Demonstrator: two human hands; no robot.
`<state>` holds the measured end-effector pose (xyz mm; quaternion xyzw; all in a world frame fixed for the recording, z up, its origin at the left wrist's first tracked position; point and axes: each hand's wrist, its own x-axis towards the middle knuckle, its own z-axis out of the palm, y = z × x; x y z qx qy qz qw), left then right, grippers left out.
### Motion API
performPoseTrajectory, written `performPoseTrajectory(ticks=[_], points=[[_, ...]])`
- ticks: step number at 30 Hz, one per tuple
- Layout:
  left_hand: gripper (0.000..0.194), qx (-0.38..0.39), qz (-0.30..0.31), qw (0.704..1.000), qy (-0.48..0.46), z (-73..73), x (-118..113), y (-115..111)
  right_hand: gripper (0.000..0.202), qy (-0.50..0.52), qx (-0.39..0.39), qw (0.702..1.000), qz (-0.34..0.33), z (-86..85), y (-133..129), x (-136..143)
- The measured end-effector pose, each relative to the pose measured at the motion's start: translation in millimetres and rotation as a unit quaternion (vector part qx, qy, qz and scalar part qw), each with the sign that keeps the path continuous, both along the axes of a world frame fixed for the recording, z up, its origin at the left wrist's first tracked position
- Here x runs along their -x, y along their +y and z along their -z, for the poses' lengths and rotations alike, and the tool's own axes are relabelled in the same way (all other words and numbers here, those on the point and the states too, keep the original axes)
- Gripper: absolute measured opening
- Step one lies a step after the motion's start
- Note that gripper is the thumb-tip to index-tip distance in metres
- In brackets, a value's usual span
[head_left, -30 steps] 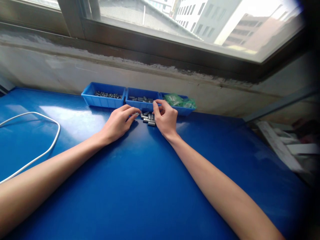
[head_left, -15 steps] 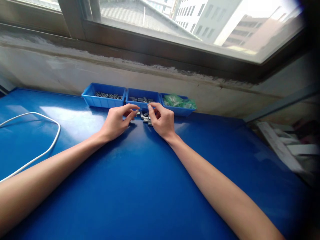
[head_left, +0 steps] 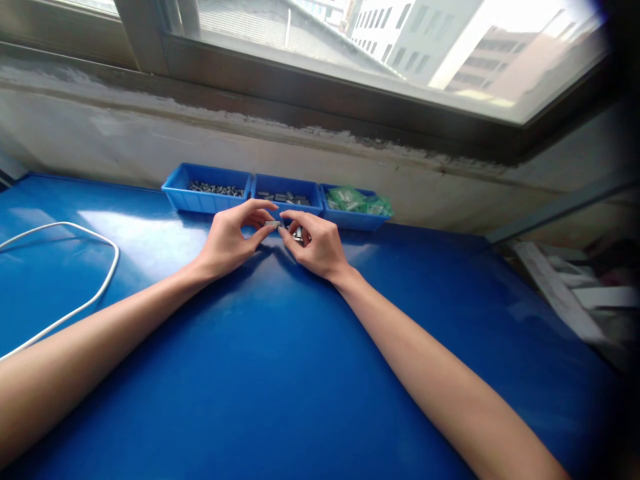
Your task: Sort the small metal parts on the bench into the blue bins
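My left hand [head_left: 231, 235] was pinched on a small grey piece [head_left: 272, 223] before the middle bin [head_left: 313, 209]; my right hand [head_left: 320, 248] was at its other end, grip indeterminable. I judged the piece light, stiff and smooth, best taken by its ends. The middle bin held elongated pieces [head_left: 287, 198], the left bin [head_left: 200, 203] small metallic parts [head_left: 216, 190], the right bin [head_left: 361, 221] green bags [head_left: 347, 197].

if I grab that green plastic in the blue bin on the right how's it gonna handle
The green plastic will probably be floppy: it lies crumpled and bulges at the rim of the rightmost blue bin. It may feel slippery, given its shiny highlights. Weight is hard to judge, since any contents aren't clear.
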<state>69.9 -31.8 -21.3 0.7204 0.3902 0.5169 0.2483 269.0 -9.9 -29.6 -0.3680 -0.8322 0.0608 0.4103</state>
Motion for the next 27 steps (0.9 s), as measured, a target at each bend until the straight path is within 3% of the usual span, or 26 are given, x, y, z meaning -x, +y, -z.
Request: performPoseTrajectory(ticks=[4, 11, 16, 19, 23, 27], points=[[0.033, 0.015, 0.023, 0.999, -0.026, 0.9, -0.2, -1.4, 0.028, -0.015, -0.01, 0.999, -0.027, 1.4, 0.2, -0.3], [0.036, 0.039, 0.002, 0.999, -0.026, -0.7, -1.5, -3.2, 0.026, -0.015, -0.021, 0.999, -0.02, 4.9, 4.0, -1.2], [0.032, 0.021, -0.043, 0.999, 0.007, 0.5, -1.2, 0.3, 0.029, 0.019, -0.017, 0.999, 0.026, 3.6, 5.3, -0.9], [0.029, -0.004, -0.047, 0.996, 0.071, 3.4, 0.3, 3.3, 0.031, 0.067, -0.02, 0.992, 0.103, 4.0, 9.3, -2.6], [0.027, -0.077, 0.016, 0.979, 0.191, 6.1, 0.3, 3.1, 0.035, 0.115, 0.019, 0.969, 0.216, 6.3, 16.8, -6.8], [0.034, -0.13, 0.104, 0.944, 0.286, 8.0, -1.5, -0.2, 0.036, 0.123, 0.047, 0.963, 0.233, 7.2, 20.1, -8.1]])
